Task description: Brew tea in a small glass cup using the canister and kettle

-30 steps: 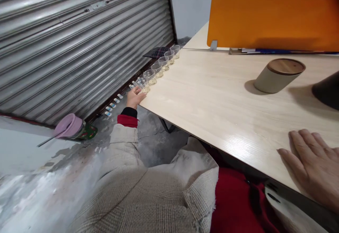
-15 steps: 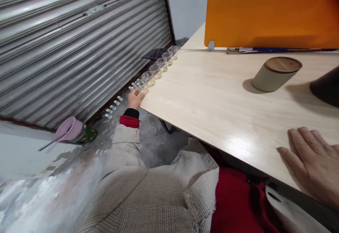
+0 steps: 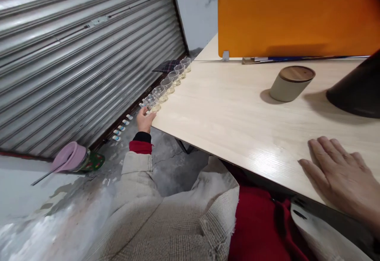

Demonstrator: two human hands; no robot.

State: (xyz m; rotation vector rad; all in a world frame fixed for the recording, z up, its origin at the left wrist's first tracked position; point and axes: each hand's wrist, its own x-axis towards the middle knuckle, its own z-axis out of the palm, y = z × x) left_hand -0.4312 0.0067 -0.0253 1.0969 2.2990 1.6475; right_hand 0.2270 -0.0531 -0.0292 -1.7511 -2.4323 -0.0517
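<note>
On table (image 3: 225,106), at left edge, apparently positions end cup (image 3: 154,105), pinched in left hand (image 3: 144,121); rests right hand (image 3: 337,170) spread wide; next probably needs gentle release.

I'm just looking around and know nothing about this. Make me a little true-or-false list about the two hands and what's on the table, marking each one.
1. The left hand is at the nearest cup on the table. True.
2. The right hand is off the table. False: it lies spread out on the tabletop.
3. The canister has a brown lid. True.
4. The left hand is touching the canister. False: it is far from it, by the cup at the table's edge.
5. The table has a dark top. False: its top is pale.
</note>
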